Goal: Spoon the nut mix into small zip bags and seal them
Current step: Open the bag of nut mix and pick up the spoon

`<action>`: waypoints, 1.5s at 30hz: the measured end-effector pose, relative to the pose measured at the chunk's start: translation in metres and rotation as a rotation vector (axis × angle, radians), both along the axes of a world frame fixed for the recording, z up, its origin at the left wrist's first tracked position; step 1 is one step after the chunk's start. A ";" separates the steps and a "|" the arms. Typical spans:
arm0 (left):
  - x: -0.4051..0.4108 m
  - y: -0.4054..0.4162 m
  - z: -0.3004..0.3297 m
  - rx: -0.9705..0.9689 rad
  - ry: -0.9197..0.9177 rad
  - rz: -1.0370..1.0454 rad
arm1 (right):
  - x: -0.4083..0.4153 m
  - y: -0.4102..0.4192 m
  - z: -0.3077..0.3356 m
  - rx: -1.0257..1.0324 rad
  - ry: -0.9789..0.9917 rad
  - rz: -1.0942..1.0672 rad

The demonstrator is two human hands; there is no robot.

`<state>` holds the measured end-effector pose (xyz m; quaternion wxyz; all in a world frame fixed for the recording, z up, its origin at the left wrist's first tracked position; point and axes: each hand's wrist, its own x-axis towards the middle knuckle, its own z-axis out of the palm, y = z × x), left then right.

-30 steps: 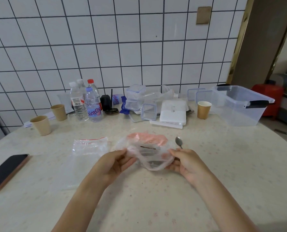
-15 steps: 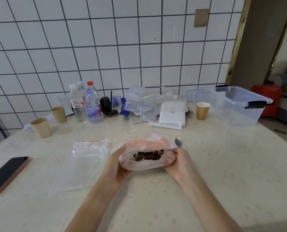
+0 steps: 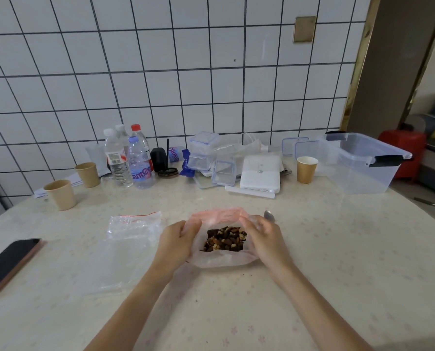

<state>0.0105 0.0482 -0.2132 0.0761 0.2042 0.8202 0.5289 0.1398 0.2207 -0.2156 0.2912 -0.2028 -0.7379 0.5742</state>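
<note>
Three paper cups stand on the table: one [image 3: 60, 194] at 9 o'clock, one [image 3: 87, 174] just behind it, and one [image 3: 306, 169] at 2 o'clock. Four water bottles stand together at 11 o'clock, one with a red cap [image 3: 137, 138]. There is one phone [image 3: 7, 262] at 8 o'clock, one spoon [image 3: 269, 215], one big clear bin [image 3: 363, 163] at 2 o'clock, and one white box [image 3: 260, 177] at 1 o'clock. There are two plastic bags: one empty zip bag [image 3: 132, 225] and one bag with nuts [image 3: 221, 259]. Two hands [image 3: 178, 239] are here.
</note>
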 end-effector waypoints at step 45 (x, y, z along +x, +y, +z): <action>-0.010 -0.005 0.023 -0.869 0.528 -0.293 | 0.004 0.012 0.031 0.783 -0.854 0.314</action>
